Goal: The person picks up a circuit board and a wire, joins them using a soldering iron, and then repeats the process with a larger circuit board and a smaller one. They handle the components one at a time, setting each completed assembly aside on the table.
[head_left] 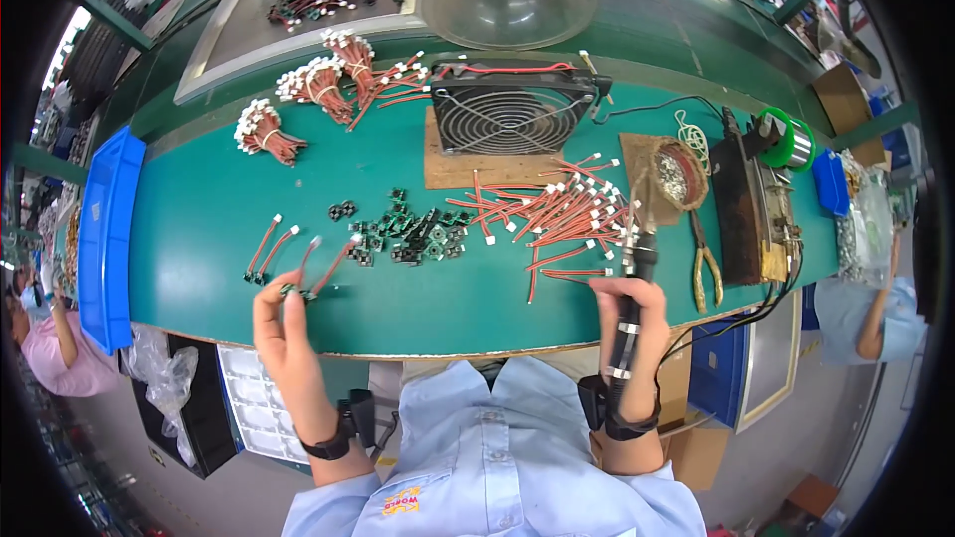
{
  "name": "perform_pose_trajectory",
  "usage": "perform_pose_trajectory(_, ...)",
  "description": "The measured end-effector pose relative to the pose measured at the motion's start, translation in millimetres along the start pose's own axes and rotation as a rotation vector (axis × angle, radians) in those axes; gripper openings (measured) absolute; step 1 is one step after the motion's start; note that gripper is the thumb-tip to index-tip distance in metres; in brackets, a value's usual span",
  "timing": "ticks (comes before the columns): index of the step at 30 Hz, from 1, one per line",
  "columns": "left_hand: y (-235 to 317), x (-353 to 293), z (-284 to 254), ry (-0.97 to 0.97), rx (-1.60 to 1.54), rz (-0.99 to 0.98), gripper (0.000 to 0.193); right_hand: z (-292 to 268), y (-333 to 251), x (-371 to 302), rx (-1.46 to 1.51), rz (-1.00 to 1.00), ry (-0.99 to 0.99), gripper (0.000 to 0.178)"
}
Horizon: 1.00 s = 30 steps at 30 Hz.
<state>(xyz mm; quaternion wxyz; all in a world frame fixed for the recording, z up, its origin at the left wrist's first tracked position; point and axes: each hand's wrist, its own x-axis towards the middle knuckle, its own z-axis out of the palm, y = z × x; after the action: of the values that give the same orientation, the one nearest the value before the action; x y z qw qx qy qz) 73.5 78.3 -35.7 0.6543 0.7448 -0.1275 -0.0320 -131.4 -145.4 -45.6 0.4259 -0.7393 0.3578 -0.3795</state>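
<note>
My left hand (283, 323) pinches a small dark circuit board (291, 290) between thumb and fingertips. Red wires with white plugs rise from near the fingertips, but which belong to the held board I cannot tell. Just beyond lie boards with wires attached (261, 267). My right hand (642, 313) is wrapped round the black handle of a soldering iron (643, 259), whose tip points away from me. Beside its fingers spreads a loose pile of red wires with white connectors (577, 204). Between the hands, farther off, sits a heap of small circuit boards (418, 234).
A fan (509, 114) stands on a wooden board at the back. Bundled wires (316, 85) lie to its left. At right are a round tin (676, 174), pliers (706, 264), a dark box (736, 209) and a green spool (791, 139). A blue tray (107, 239) stands on the left edge.
</note>
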Motion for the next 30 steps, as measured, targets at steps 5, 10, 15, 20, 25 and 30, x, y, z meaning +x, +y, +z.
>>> perform_pose_trajectory(5, -35, 16, -52, 0.121, 0.503, 0.185, 0.014, 25, -13, 15, -0.523, -0.431, -0.047, 0.032)
perform_pose_trajectory(10, -30, 22, -43, 0.294, 0.834, 0.162, 0.018, 39, -14, 11, -0.555, -0.468, -0.029, 0.039)
perform_pose_trajectory(15, 23, -11, 23, 0.068, 0.552, 0.38, 0.019, 28, -6, 3, -0.523, -0.431, 0.026, 0.039)
perform_pose_trajectory(20, 31, -40, 76, -0.487, 0.531, 0.463, 0.028, 18, 3, 4, -0.581, -0.445, 0.011, 0.038)
perform_pose_trajectory(25, 33, -53, 111, -0.614, 0.51, 0.505, 0.03, 12, 10, 2, -0.479, -0.473, -0.102, 0.037)
perform_pose_trajectory(30, 29, -54, 117, -0.619, 0.521, 0.513, 0.031, 11, 18, -5, -0.364, -0.481, -0.209, 0.03)
